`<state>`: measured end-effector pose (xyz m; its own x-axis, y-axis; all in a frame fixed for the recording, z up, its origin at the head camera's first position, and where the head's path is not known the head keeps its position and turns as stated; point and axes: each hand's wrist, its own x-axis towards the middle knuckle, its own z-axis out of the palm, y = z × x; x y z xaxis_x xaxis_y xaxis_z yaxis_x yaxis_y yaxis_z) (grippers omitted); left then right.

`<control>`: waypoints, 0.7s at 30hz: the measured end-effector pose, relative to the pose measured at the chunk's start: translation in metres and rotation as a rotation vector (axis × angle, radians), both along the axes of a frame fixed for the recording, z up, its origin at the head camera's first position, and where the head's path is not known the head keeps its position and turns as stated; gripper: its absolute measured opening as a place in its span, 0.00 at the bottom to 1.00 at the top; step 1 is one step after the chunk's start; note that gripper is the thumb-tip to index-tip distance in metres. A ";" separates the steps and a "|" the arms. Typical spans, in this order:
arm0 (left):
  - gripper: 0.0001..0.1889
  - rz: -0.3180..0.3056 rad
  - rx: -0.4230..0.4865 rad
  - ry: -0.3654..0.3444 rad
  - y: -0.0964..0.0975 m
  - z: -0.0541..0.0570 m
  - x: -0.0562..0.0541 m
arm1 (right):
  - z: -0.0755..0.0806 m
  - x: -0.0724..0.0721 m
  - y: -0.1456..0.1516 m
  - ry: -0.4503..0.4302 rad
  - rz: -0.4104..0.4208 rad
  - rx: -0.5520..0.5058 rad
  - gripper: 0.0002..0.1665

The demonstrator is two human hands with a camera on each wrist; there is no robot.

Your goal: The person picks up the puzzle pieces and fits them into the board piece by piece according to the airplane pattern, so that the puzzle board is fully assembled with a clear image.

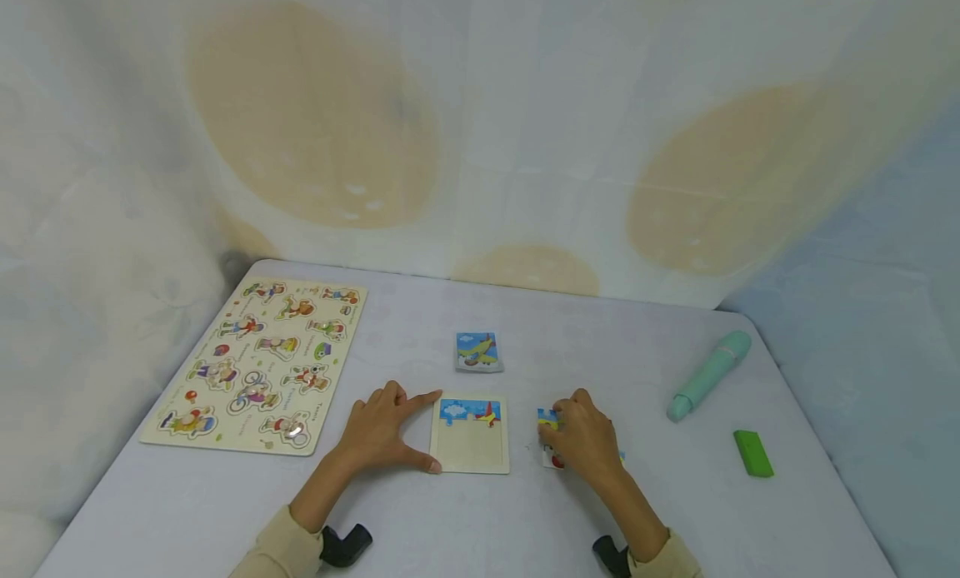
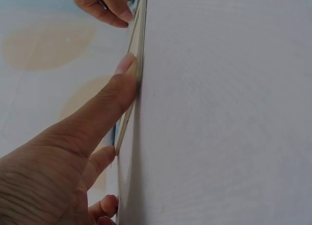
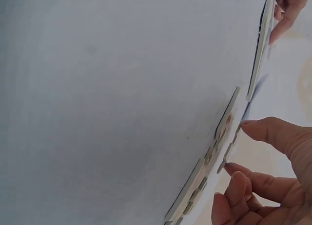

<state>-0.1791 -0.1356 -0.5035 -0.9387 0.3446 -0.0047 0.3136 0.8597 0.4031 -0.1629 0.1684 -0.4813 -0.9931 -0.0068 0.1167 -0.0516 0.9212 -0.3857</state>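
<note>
A small square wooden puzzle tray (image 1: 470, 453) lies on the table, with blue sky pieces (image 1: 456, 410) and a red-and-yellow detail along its top. My left hand (image 1: 382, 432) spans its left side, index finger at the upper corner and thumb at the lower. The left wrist view shows that thumb against the tray's edge. To the right, my right hand (image 1: 585, 440) pinches a jigsaw piece (image 3: 231, 148) between thumb and index finger, just above more loose pieces (image 3: 187, 188). Those pieces are partly hidden under this hand in the head view; one (image 1: 553, 459) shows red.
Behind the tray lies a small picture square (image 1: 478, 351) with a yellow airplane. A large board of figure pieces (image 1: 255, 361) occupies the left. On the right are a mint-green cylinder (image 1: 708, 376) and a green block (image 1: 753, 454). Patterned cloth (image 1: 525, 186) hangs behind the table.
</note>
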 end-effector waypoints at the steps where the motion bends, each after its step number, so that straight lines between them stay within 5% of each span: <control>1: 0.55 0.001 0.001 0.001 0.000 0.000 0.000 | 0.001 0.001 -0.002 0.003 0.005 -0.002 0.23; 21: 0.55 -0.002 0.004 0.007 -0.001 -0.003 -0.001 | 0.018 0.006 -0.061 -0.026 0.085 0.002 0.24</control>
<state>-0.1801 -0.1366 -0.5065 -0.9382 0.3462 0.0036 0.3180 0.8577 0.4040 -0.1565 0.1077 -0.4637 -0.9917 -0.0910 0.0906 -0.1192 0.9147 -0.3862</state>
